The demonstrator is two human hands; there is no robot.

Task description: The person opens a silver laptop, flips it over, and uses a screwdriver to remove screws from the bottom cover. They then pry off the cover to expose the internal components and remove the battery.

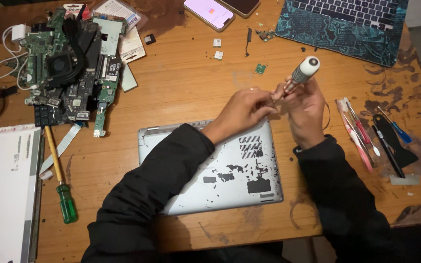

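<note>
Overhead, worn wood desk (186, 92) w/ silver laptop base (230, 180), boards (69, 68), both hands on screwdriver (300, 74).

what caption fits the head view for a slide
Both hands, left hand and right hand, hold a screwdriver above a silver laptop base.

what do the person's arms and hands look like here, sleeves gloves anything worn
Both arms wear long, dark, black-looking sleeves of soft, creased fabric that end at the wrists. The left hand and right hand are bare, with no gloves. A thin ring shows on one of the left hand's fingers. No watch or bracelet is visible.
</note>
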